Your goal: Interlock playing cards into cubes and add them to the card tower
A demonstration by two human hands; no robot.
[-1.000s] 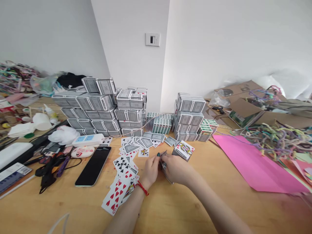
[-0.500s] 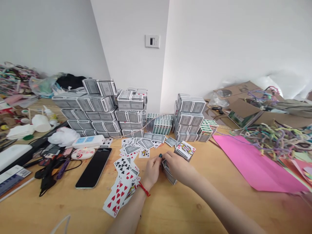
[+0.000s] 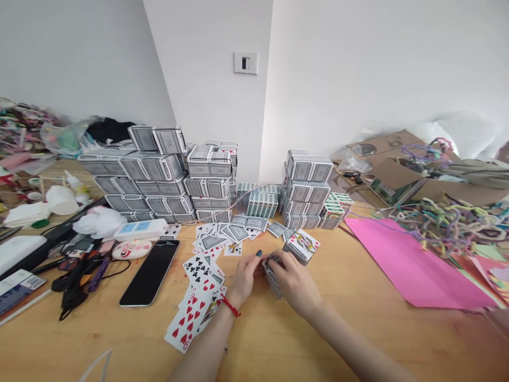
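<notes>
1. Card block [image 3: 273, 284]: on the desk [image 3: 298, 339], between your hands, partly hidden under your right fingers. Card backs show along its visible side.
2. Right hand [image 3: 298, 284]: your grip is closed over the block's upper part, fingers curled on it.
3. Left hand [image 3: 243, 278]: thumb raised beside the block's far end. Can't tell if this grip pinches anything; fingertips hidden.
4. Just changed: your left thumb and right fingers sit slightly farther apart than a moment ago. Looks like a small regrip on the same block; likely your right hand has the main hold.
5. Second deck [image 3: 304, 244]: just beyond your right hand, heart face card on top, not held.
6. Loose cards [image 3: 196, 268]: spread left of and beyond your left hand, some face up, some face down.
7. Phone [image 3: 150, 273]: left of the loose cards, screen dark.
8. Behind: left stacks [image 3: 163, 167] and right stack [image 3: 308, 193] of bundled cards, green-white boxes [image 3: 262, 204] between them.
9. Far right: pink paper [image 3: 397, 265], flat on the desk, well apart from your hands.
</notes>
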